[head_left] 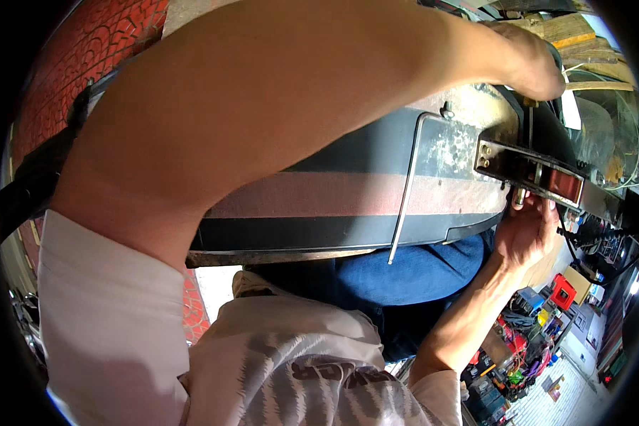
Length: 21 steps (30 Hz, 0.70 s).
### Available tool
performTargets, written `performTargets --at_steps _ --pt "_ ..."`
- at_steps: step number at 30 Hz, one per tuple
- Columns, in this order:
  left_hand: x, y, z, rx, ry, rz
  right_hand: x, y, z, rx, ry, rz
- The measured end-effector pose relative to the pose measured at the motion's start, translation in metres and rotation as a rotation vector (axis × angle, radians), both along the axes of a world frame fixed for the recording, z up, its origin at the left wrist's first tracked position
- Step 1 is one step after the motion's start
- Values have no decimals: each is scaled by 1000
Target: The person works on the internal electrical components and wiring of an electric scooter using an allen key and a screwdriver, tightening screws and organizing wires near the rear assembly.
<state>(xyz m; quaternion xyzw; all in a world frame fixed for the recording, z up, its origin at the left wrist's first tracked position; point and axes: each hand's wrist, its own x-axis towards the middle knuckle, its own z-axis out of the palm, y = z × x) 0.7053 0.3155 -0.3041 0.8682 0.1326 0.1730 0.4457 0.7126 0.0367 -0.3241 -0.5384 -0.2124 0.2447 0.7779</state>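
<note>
A long padded piece with dark and dull red stripes [362,193] lies across in front of me, worn pale at its right end. A metal bracket [495,162] with a channel shape and a red-brown part inside sits on that end. My right hand [525,238] is at the bracket's near side, its fingertips closed on a small brass-coloured cylindrical fitting [520,197]. My left hand [531,65] reaches over to the bracket's far side; its fingers are mostly hidden. A thin rod [531,126] runs between that hand and the bracket. A bent L-shaped metal rod [407,188] lies across the stripes, beside a small bolt [447,110].
My blue-trousered leg [412,273] is against the near edge. Lower right, a cluttered spread of tools and parts includes a red box [563,291]. Wooden boards [582,39] and loose wires lie upper right. Red patterned paving [92,53] shows upper left.
</note>
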Motion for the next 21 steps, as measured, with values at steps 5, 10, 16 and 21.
performTargets --at_steps 5,10,16,21 --pt "-2 -2 2 -173 91 -51 -5 1 1 -9 -5 -45" --pt "1 -1 7 -56 186 -151 -6 1 2 -31 -22 -60" --pt "11 -1 8 277 216 -315 -6 -2 3 -35 -26 -43" --pt "23 2 7 432 267 -458 -6 0 3 2 1 -12"
